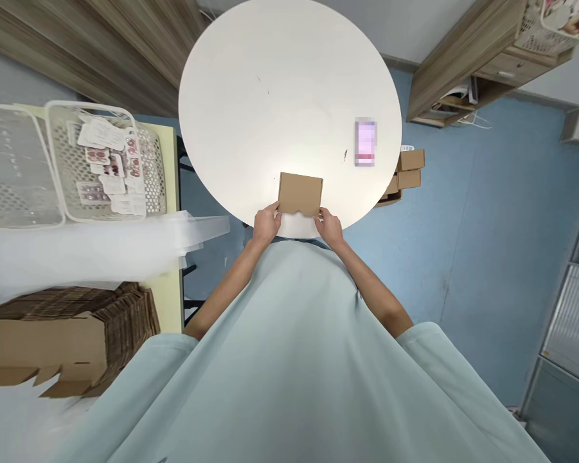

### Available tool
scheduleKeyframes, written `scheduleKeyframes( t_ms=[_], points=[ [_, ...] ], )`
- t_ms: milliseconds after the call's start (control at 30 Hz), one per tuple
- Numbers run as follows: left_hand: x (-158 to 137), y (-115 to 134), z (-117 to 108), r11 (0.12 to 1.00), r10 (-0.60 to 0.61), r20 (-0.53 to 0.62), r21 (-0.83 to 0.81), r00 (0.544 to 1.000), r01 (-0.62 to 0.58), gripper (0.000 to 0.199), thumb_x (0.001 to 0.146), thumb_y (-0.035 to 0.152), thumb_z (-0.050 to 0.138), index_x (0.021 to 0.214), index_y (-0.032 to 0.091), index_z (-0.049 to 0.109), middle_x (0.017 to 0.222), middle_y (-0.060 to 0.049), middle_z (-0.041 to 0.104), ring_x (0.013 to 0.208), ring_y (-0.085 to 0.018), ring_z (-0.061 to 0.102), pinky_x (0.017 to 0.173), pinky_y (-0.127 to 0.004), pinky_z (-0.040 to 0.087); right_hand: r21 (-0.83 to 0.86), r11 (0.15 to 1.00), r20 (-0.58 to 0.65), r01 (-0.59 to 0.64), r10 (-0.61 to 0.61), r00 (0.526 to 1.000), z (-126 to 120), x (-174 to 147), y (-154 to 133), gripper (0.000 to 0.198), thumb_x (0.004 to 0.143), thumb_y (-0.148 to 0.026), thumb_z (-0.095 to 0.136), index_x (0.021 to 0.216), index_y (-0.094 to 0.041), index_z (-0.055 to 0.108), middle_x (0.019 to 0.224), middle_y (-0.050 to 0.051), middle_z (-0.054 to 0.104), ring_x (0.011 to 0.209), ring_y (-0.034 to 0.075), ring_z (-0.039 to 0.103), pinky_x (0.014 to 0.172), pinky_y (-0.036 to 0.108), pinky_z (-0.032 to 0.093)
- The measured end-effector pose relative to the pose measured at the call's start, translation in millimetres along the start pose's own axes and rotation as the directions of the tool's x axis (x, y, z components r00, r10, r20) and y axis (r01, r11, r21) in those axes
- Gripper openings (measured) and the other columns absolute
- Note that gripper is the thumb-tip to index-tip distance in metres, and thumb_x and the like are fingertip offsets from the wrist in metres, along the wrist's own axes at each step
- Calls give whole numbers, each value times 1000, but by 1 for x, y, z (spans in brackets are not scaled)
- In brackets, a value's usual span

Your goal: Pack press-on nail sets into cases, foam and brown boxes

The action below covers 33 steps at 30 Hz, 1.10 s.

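I record one brown cardboard box (300,193) at the near edge of the round white table (270,83), its notched side turned to the table's near rim. The left hand (267,223) has its fingers closed on the box's near left corner; the right hand (329,227) pinches the near right corner. I judge the step in hand to be squaring or closing the box; its contents, if any, I cannot tell. The next move, in my assessment, calls for even pressure at both corners. A blurred rectangular item (365,142) lies toward the table's right edge; small cartons (411,159) sit beyond it.
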<state>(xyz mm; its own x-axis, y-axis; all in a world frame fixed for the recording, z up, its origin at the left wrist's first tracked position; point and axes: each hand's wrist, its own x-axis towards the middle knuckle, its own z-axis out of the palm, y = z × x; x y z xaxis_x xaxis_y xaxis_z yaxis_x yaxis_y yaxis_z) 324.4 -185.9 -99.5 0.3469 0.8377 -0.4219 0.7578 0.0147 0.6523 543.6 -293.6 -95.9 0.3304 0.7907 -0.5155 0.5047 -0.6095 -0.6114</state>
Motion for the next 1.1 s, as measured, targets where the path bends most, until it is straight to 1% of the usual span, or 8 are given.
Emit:
scheduleKeyframes(
  t_ms=[233,467,567,667,800,933,1000,1100],
  points=[
    [5,-11,19,992,-76,-36,-100,996,72,45,100,16,60,140,20,79,134,-9,84,131,-32,78,116,-42,58,53,998,-13,-41,42,999,12,8,13,29,109,-21,51,136,-24,63,141,14,80,129,34,78,108,50,62],
    [19,-26,39,937,-151,-58,-327,987,124,59,98,10,63,156,10,65,153,-18,74,142,-28,72,127,-42,54,118,992,-69,-53,61,996,22,21,27,36,107,-20,53,141,-24,61,143,14,77,118,31,78,108,51,61],
    [26,-29,42,927,-171,-54,-347,984,142,60,96,9,65,156,11,66,154,-19,73,143,-31,71,129,-46,53,153,988,-99,-29,44,994,24,28,33,48,105,-23,57,153,-21,58,146,16,75,115,30,77,112,52,61],
    [31,-28,42,921,-161,-54,-368,985,130,65,93,7,68,158,11,65,157,-19,70,145,-33,70,130,-49,52,206,979,-125,4,22,992,26,33,39,54,105,-36,63,156,-20,61,147,18,73,121,30,76,117,52,60],
    [29,-19,35,926,-117,-35,-365,992,97,61,94,7,67,155,10,66,155,-18,72,146,-31,70,131,-47,51,306,948,-124,83,-46,991,23,32,37,54,106,-50,61,152,-22,68,149,14,73,136,29,70,125,49,56],
    [12,0,14,953,-85,-69,-296,994,61,58,100,25,75,156,12,66,152,-16,75,142,-32,72,128,-48,53,353,928,-160,121,-68,985,4,19,21,50,107,-57,57,138,-23,77,153,11,72,143,30,67,124,48,57],
    [1,12,-1,968,-59,-98,-250,993,33,57,104,40,75,154,14,68,146,-15,78,137,-33,75,125,-48,55,329,939,-172,104,-49,984,-11,9,11,49,107,-60,56,126,-23,82,142,10,78,135,32,71,118,48,60],
    [-12,27,-20,978,-41,-106,-207,993,19,54,107,52,70,147,16,74,134,-13,84,130,-32,79,121,-47,57,233,971,-156,59,-23,987,-34,-4,-1,52,108,-63,51,101,-22,82,104,7,83,107,31,76,99,44,63]
  ],
)
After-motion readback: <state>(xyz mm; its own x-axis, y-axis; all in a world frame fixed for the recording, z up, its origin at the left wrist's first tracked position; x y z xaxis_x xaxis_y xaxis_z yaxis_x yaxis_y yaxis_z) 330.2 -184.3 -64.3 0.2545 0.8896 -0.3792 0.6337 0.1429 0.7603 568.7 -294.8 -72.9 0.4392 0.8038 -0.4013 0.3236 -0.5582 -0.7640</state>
